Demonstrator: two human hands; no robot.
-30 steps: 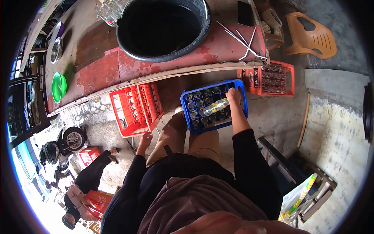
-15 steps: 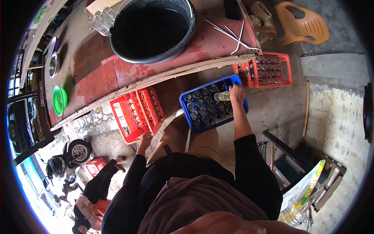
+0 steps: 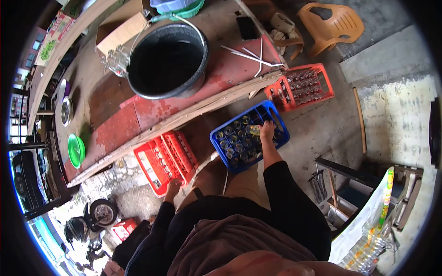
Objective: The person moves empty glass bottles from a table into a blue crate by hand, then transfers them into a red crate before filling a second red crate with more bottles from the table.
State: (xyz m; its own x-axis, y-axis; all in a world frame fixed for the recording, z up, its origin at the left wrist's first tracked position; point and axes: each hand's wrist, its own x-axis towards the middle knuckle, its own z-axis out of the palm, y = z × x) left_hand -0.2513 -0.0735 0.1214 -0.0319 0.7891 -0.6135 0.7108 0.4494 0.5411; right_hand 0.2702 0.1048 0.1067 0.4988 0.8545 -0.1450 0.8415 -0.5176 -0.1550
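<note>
My right hand (image 3: 267, 131) is closed around a clear glass bottle (image 3: 252, 130), held tilted over the blue crate (image 3: 219, 155). Several glass bottles stand in that crate's compartments, and its far right corner shows open slots. My left hand (image 3: 173, 188) rests with curled fingers at the near edge of a red crate (image 3: 159, 189), beside my leg. This red crate leans under the edge of the table, and its divided compartments face me.
A second red crate (image 3: 328, 83) with several bottles stands right of the blue one. On the worn red table (image 3: 110, 120) are a black bucket (image 3: 199, 78) of dark liquid, white sticks (image 3: 261, 55), glassware (image 3: 116, 62) and a green bowl (image 3: 76, 151). An orange chair (image 3: 331, 27) stands behind.
The view has turned and shifted. My right hand has brought the bottle further in over the blue crate, toward its middle. My left hand stays at the red crate's edge.
</note>
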